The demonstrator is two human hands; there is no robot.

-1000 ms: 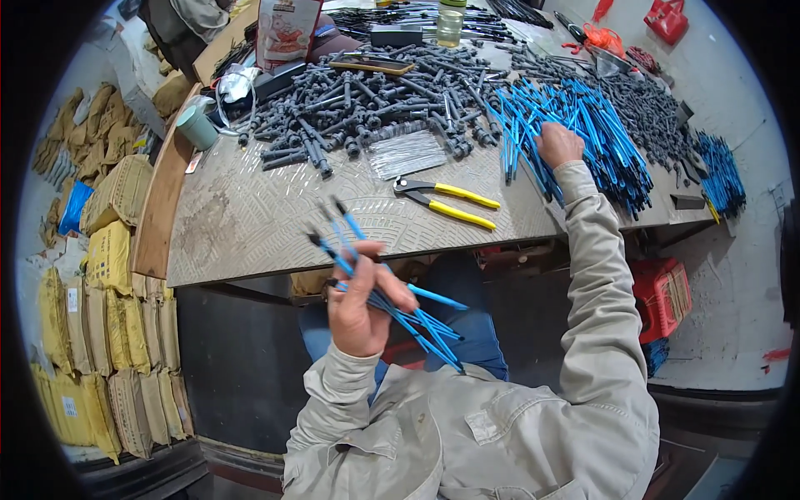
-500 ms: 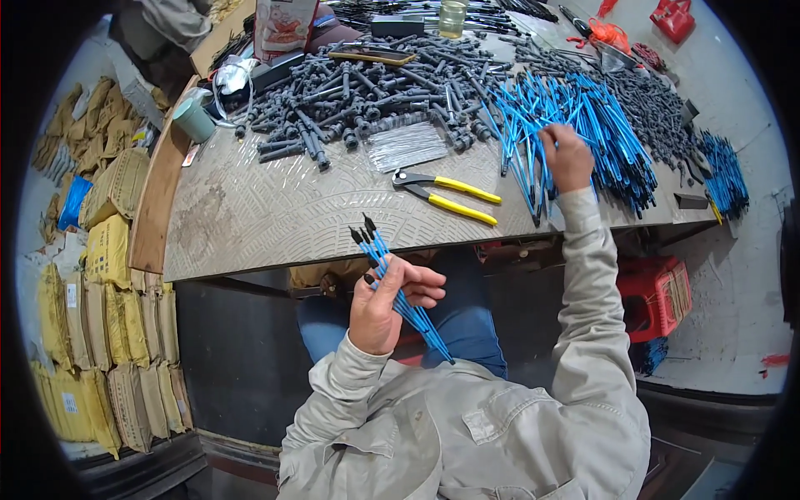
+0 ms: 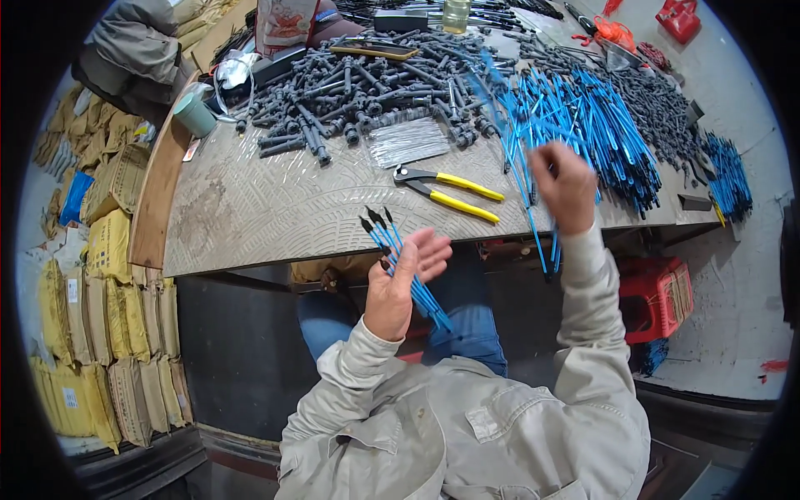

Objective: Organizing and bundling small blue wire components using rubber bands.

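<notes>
Several thin blue rods with black pointed tips (image 3: 423,295) are held in my left hand (image 3: 392,292), just off the table's front edge. My thumb presses them against the palm while the fingers stretch out, and the tips point up and to the left. At the near side of a big heap of blue rods (image 3: 612,133), my right hand (image 3: 565,187) has its fingers closed in a pinch. Blue rods (image 3: 535,229) run from those fingers down past the table edge, and others above them are smeared by motion.
Yellow-handled pliers (image 3: 462,196) lie on the table (image 3: 250,208) beside a clear tray of thin silvery pins (image 3: 408,140). Dark grey tubular parts (image 3: 333,92) are piled behind. A green cup (image 3: 194,117) stands at the left; a red stool (image 3: 658,300) is below right.
My right hand has come toward me from the heap, with blue rods now reaching past the table edge. My left hand has shifted right and slightly up, its fingers straighter.
</notes>
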